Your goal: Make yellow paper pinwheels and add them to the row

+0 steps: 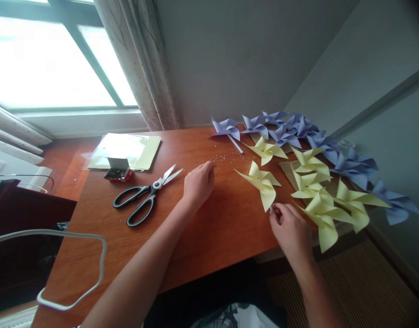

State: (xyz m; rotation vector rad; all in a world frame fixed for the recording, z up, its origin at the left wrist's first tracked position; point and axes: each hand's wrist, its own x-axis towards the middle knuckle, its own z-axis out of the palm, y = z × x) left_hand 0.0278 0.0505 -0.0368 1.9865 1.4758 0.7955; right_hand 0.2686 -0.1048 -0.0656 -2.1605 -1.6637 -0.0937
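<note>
Yellow pinwheel (262,183) pinched at its tip by right hand (291,228); left hand (198,182) curled, its grip's contents hidden.

The left hand (198,182) rests on the brown surface (209,228), fingers curled, its tips close to some tiny shiny bits (226,157). The right hand (289,228) pinches the bottom of a yellow pinwheel (262,182) near the surface edge. More yellow pinwheels (324,200) lie to the right, and purple pinwheels (298,130) sit in a row behind them by the wall. Black scissors (146,196) lie left of the left hand. Behind them are a small red box (118,173) and yellow paper (127,148).
</note>
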